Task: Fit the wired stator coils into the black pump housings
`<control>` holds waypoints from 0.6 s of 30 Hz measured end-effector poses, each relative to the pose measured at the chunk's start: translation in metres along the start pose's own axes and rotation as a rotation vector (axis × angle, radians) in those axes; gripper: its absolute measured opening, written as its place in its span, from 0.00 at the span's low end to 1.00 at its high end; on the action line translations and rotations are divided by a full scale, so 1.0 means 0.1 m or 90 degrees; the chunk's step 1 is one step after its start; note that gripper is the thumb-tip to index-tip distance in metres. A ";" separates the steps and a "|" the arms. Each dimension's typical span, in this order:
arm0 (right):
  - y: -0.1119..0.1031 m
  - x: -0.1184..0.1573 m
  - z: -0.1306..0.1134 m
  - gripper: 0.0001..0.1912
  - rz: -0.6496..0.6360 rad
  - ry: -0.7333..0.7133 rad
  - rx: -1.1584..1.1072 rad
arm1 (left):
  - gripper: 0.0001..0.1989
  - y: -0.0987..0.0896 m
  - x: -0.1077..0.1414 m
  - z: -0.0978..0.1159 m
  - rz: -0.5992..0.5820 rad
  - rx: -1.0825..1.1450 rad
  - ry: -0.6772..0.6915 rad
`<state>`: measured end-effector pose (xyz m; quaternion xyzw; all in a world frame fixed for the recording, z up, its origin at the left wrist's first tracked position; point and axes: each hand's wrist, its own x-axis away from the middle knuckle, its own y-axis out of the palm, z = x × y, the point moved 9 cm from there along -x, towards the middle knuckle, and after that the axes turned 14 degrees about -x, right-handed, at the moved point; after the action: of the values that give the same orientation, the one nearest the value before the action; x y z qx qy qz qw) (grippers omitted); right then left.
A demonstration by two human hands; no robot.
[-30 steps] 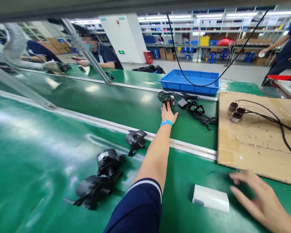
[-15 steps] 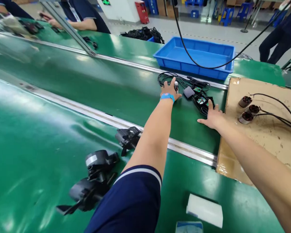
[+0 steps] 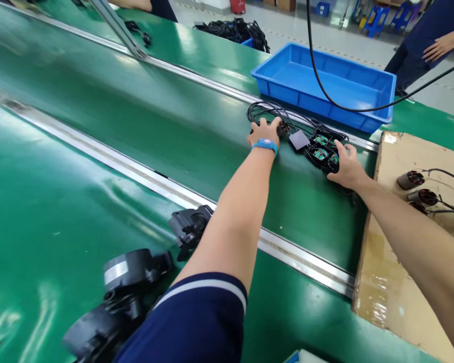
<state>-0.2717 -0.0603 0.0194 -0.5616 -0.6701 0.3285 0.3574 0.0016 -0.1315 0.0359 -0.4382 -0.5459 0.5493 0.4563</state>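
Observation:
My left hand [image 3: 265,135], with a blue wristband, curls its fingers over a motor coil [image 3: 283,128] at the left end of a cluster of wired parts; its palm side is hidden. Black cables [image 3: 263,107] loop behind it. A grey square block [image 3: 298,140] lies between my hands. To its right lie black housings with green circuit boards [image 3: 321,153]. My right hand [image 3: 347,164] has its thumb and fingers around the right end of these housings. The cluster rests on the green belt [image 3: 306,201].
A blue tray [image 3: 325,108] stands behind the belt. At right, motor coils [image 3: 410,180] lie on a cardboard sheet [image 3: 382,272]. Black motor assemblies [image 3: 126,272] sit at near left. A black cable [image 3: 314,65] hangs across the view. Another person's hand [image 3: 441,48] shows at far right.
My right hand has closed in from spread fingers onto the black housings. My left fingers have curled over the motor coil. The view has shifted, with the tray and cardboard farther right.

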 end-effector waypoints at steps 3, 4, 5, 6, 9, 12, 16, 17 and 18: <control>0.02 -0.29 0.11 0.70 -0.107 0.028 0.019 | 0.29 0.00 -0.06 -0.26 -0.033 0.008 -0.030; 0.03 -0.36 0.14 0.71 -0.142 0.031 0.029 | 0.31 0.02 -0.07 -0.29 -0.045 0.020 -0.042; 0.05 -0.42 0.18 0.71 -0.170 0.029 0.037 | 0.34 0.03 -0.08 -0.29 -0.052 0.028 -0.052; 0.05 -0.47 0.21 0.71 -0.189 0.028 0.044 | 0.38 0.04 -0.08 -0.27 -0.051 0.028 -0.061; 0.07 -0.55 0.29 0.69 -0.209 0.019 0.062 | 0.38 0.05 -0.08 -0.07 0.016 -0.023 -0.051; 0.06 -0.55 0.29 0.67 -0.191 -0.010 0.075 | 0.30 0.02 -0.05 0.11 0.119 -0.070 -0.003; 0.05 -0.47 0.23 0.63 -0.162 -0.040 0.056 | 0.29 -0.01 -0.06 0.09 0.140 -0.109 0.039; 0.05 -0.44 0.20 0.62 -0.155 -0.048 0.043 | 0.29 -0.04 -0.07 0.03 0.131 -0.124 0.039; 0.06 -0.42 0.17 0.62 -0.150 -0.057 0.028 | 0.30 -0.07 -0.09 -0.05 0.118 -0.141 0.035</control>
<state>-0.2778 -0.1010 0.0006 -0.4559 -0.7395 0.3234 0.3752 0.0082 -0.1398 0.0430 -0.5494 -0.5478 0.5132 0.3670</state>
